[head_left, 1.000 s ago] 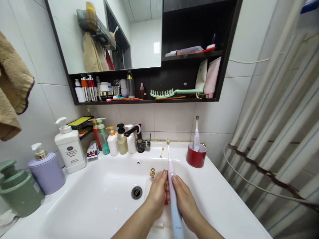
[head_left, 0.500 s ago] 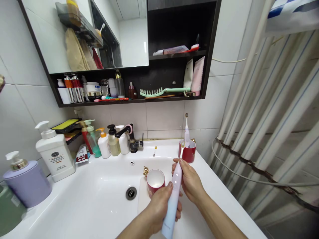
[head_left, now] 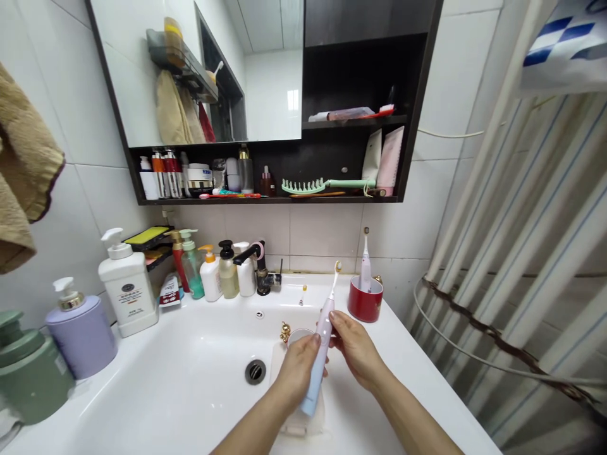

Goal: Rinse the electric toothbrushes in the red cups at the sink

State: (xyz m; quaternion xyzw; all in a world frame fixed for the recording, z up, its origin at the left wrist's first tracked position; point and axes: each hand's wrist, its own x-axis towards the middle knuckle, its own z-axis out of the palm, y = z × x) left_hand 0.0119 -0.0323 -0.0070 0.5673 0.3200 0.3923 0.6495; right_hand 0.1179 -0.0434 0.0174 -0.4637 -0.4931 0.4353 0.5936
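An electric toothbrush (head_left: pixel 315 373), its handle fading from pink to light blue, is held tilted over the sink, with its white brush head pointing up. My left hand (head_left: pixel 300 370) is wrapped around the middle of the handle, thumb on its front. My right hand (head_left: pixel 356 349) is closed at the upper part of the handle, thumb against its side; its other fingers are partly hidden. Behind my left hand, a red cup (head_left: pixel 298 333) shows only its rim. A second red cup (head_left: pixel 365 302) stands on the right sink ledge, holding another electric toothbrush (head_left: pixel 365 268).
A small brush head (head_left: pixel 302 296) lies on the back ledge near the black faucet (head_left: pixel 260 272). Pump bottles (head_left: pixel 127 291) line the left side of the sink (head_left: pixel 190 366). Above hangs a dark shelf cabinet (head_left: pixel 327 155). Pipes or slats (head_left: pixel 526 253) stand at the right.
My right hand has slid from the brush neck down to the upper handle, uncovering the brush head. The toothbrush now stands more clearly in view, and the camera view has shifted left.
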